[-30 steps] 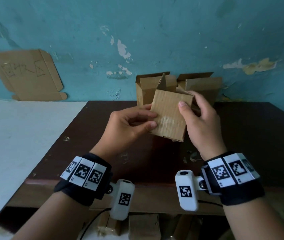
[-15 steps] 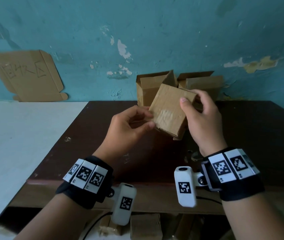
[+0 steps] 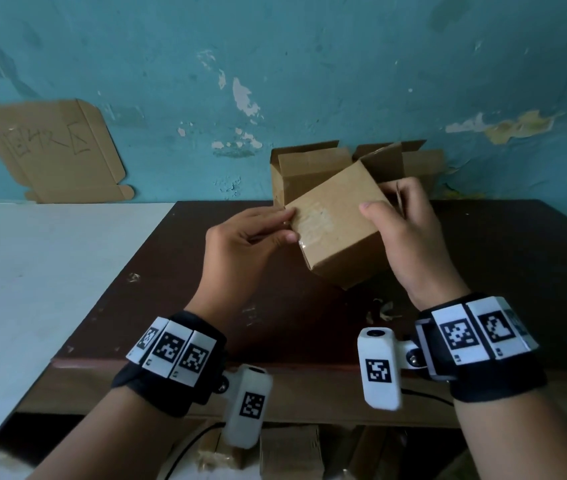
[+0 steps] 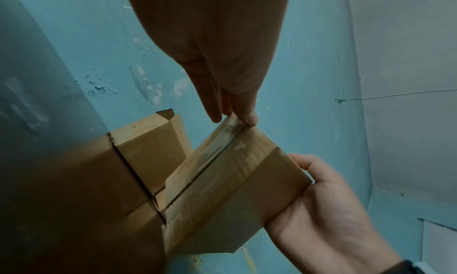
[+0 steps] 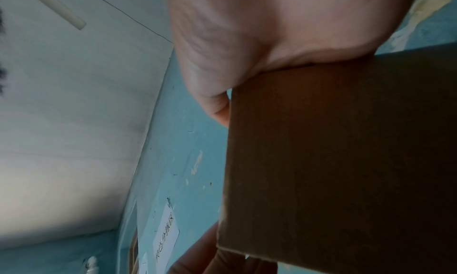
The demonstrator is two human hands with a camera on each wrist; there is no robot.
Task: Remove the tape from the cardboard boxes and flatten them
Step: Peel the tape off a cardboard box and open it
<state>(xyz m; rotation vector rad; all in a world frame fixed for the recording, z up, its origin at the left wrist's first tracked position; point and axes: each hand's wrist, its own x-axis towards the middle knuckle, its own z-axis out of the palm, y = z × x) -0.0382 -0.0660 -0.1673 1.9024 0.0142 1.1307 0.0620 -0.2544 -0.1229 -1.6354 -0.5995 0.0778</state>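
Observation:
I hold a small brown cardboard box (image 3: pixel 337 230) tilted in the air above the dark table (image 3: pixel 206 289). Clear tape (image 3: pixel 313 223) runs across its upper face and along the flap seam (image 4: pixel 222 147). My right hand (image 3: pixel 384 202) grips the box's right side, thumb on top and fingers behind. My left hand (image 3: pixel 290 225) pinches the taped left corner between thumb and forefinger (image 4: pixel 247 120). In the right wrist view the box (image 5: pixel 346 161) is a dark panel under my palm.
Two open cardboard boxes (image 3: pixel 306 171) (image 3: pixel 420 161) stand at the table's back edge against the teal wall. A flattened carton (image 3: pixel 57 150) is stuck on the wall at left. Tape scraps (image 3: pixel 384 311) lie near my right wrist. More boxes (image 3: pixel 289 452) sit under the table.
The box has turned and shifted right, its taped face now up towards me. My left fingers have moved from its near face to the left corner.

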